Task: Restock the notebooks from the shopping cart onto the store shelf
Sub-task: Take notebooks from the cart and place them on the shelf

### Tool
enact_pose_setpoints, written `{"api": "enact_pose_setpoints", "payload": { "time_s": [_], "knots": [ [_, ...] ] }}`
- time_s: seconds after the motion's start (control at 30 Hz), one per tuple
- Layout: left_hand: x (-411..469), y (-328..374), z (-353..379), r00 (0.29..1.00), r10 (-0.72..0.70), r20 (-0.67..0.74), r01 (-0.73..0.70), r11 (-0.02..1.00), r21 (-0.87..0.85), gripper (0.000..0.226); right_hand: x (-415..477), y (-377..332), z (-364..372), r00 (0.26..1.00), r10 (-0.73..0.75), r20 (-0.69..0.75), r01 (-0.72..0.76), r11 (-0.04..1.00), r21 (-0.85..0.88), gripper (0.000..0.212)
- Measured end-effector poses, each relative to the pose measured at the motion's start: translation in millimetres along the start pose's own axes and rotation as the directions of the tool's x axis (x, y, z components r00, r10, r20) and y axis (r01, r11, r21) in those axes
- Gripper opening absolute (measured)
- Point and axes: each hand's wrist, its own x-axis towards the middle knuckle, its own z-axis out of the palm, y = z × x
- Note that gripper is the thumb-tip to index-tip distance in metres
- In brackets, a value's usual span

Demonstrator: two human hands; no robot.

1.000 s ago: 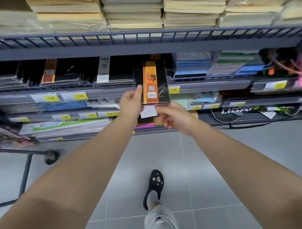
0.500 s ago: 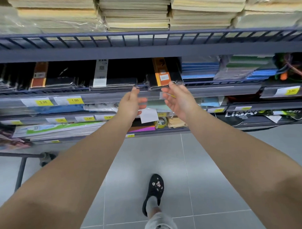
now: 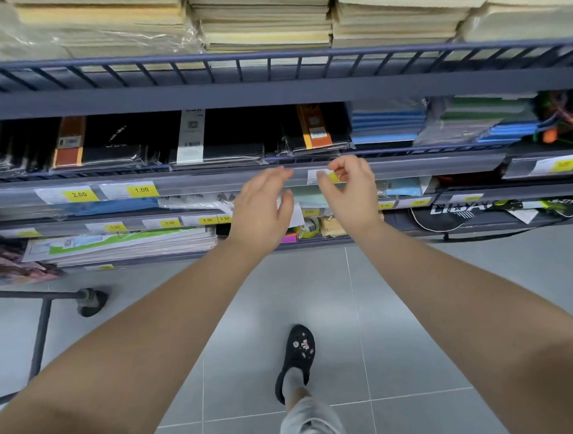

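A black notebook with an orange band (image 3: 318,131) lies flat on the grey store shelf (image 3: 212,182), wrapped in clear film, between other black notebooks (image 3: 217,138) and blue stacks. My left hand (image 3: 262,204) hovers just below and in front of the shelf rail, fingers spread, holding nothing. My right hand (image 3: 349,188) is beside it, fingers loosely curled, also empty, a short way under the orange-banded notebook. Of the shopping cart only a dark frame bar and a wheel (image 3: 91,301) show at the lower left.
Cream paper stacks (image 3: 265,19) fill the top wire shelf. Yellow price tags (image 3: 141,190) line the rails. Lower shelves hold packets, tape rolls and a racket bag (image 3: 457,211). My foot in a black shoe (image 3: 298,356) stands on the grey tile floor.
One second ago both hands held the orange-banded notebook upright at the shelf. It now lies on the shelf, and both hands have let go and drawn back toward me.
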Motion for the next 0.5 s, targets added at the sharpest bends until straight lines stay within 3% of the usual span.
{"api": "enact_pose_setpoints", "payload": {
  "time_s": [0.07,0.17,0.33,0.5],
  "knots": [
    [4.1,0.0,6.8,0.989,0.142,0.038,-0.147,0.967,0.207,0.055,-5.7,12.0,1.1,0.978,-0.206,-0.027,0.188,0.931,-0.313,0.036],
    [9.5,-8.9,16.7,0.978,0.192,0.085,-0.21,0.882,0.421,0.066,-8.3,27.7,4.4,0.945,-0.319,0.076,0.305,0.769,-0.561,0.069],
    [12.8,-28.0,32.8,0.934,0.311,0.177,-0.339,0.615,0.712,0.07,-8.7,40.0,10.5,0.927,-0.297,0.228,0.368,0.613,-0.699,0.085],
    [33.2,-33.3,33.5,0.949,0.268,0.162,-0.291,0.559,0.776,0.077,-6.0,50.6,23.4,0.948,-0.197,0.251,0.319,0.553,-0.77,0.082]
  ]
}}
